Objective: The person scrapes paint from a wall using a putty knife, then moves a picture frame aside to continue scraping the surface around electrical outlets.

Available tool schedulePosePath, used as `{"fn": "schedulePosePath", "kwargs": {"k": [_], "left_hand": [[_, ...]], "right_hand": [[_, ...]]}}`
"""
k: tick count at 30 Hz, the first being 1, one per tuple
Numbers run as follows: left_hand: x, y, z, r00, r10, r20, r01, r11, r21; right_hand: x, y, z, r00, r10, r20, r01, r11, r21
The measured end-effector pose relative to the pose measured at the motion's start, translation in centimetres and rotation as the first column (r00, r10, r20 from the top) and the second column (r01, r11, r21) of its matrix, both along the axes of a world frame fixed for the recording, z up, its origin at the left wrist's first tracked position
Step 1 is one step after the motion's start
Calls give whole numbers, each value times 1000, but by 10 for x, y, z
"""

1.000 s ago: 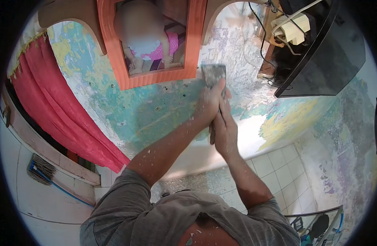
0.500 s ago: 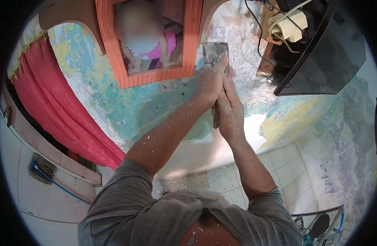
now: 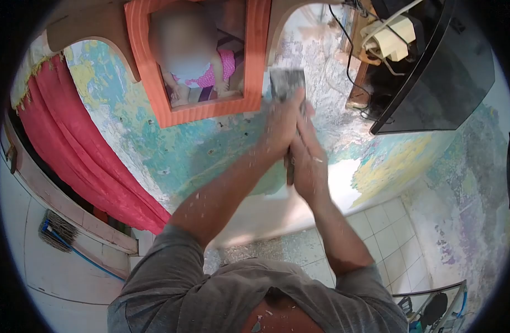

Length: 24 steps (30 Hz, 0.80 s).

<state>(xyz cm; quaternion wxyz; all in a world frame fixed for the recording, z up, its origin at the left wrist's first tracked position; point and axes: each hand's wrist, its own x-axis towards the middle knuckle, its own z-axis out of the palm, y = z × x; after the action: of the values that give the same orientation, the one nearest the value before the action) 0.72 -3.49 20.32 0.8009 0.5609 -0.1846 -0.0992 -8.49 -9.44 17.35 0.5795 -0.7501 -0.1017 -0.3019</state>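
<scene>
A scraper (image 3: 287, 82) with a broad, worn metal blade lies against the peeling wall (image 3: 227, 150), just right of an orange picture frame (image 3: 205, 111). My left hand (image 3: 281, 125) is closed around it near the blade. Pressed alongside and a little lower, my right hand (image 3: 309, 158) also grips the handle, whose end shows below the fingers. The fingers are slightly smeared by motion. White paint flakes dot my hands and forearms.
To the right hangs a black television (image 3: 443, 83), with cables and a cream adapter (image 3: 392, 38) behind it. A red curtain (image 3: 83, 144) drapes on the left, above a brush (image 3: 58, 228) with a blue handle. White tiles (image 3: 380, 233) cover the floor.
The scraper and both hands have moved slightly down and to the left along the wall. My grip on it looks the same.
</scene>
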Motion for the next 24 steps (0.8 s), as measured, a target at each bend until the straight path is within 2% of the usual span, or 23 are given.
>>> {"fn": "schedulePosePath", "kwargs": {"k": [1, 3, 5, 6, 8, 10, 11, 12, 13, 16, 18, 19, 22, 23, 24], "left_hand": [[-1, 1, 6, 1000, -5, -13, 5, 1000, 7], [7, 2, 27, 985, -106, 137, 118, 990, -81], [0, 1, 19, 983, -108, 149, 118, 991, -64], [-4, -1, 3, 986, -76, 152, 88, 994, -70], [-1, -3, -1, 986, -39, 161, 52, 995, -81], [8, -2, 7, 982, 38, 186, -42, 999, 21], [11, -2, 14, 984, 33, 177, -38, 999, 25], [10, 2, 36, 979, -41, 200, 47, 998, -30], [9, 4, 48, 968, -109, 228, 130, 988, -81], [-6, 3, 28, 983, -97, 154, 109, 991, -76], [-6, 5, 21, 992, -54, 118, 61, 997, -56], [-5, 5, 21, 992, -72, 107, 77, 996, -37], [-3, -1, 17, 993, -91, 72, 95, 994, -57], [-4, -3, 14, 994, -89, 62, 95, 991, -92], [-7, -4, 10, 994, -96, 54, 100, 991, -87]], "right_hand": [[1, -1, 1, 1000, 15, -10, -14, 999, 36], [0, -2, 12, 1000, 21, -4, -21, 999, 25], [-5, -2, 14, 996, -13, -83, 16, 1000, 27], [-7, -3, 3, 997, -15, -79, 17, 1000, 24], [-5, -4, -27, 995, -37, 90, 41, 998, -42], [7, -6, -7, 997, -34, 74, 37, 999, -40], [10, -6, 7, 998, -28, 52, 30, 999, -38], [6, -6, 28, 1000, -7, -26, 6, 999, -40], [3, -6, 31, 1000, -5, -26, 4, 999, -40], [-5, -6, 25, 999, -38, -4, 37, 995, -92], [-15, 2, 3, 997, 76, -8, -75, 996, 48], [-14, 1, 8, 997, 80, -6, -80, 996, 45], [-22, -12, 25, 970, 85, -226, -84, 996, 16], [-21, -12, 19, 968, 84, -236, -81, 996, 23], [-16, -12, 10, 986, 96, -139, -92, 995, 39]]}}
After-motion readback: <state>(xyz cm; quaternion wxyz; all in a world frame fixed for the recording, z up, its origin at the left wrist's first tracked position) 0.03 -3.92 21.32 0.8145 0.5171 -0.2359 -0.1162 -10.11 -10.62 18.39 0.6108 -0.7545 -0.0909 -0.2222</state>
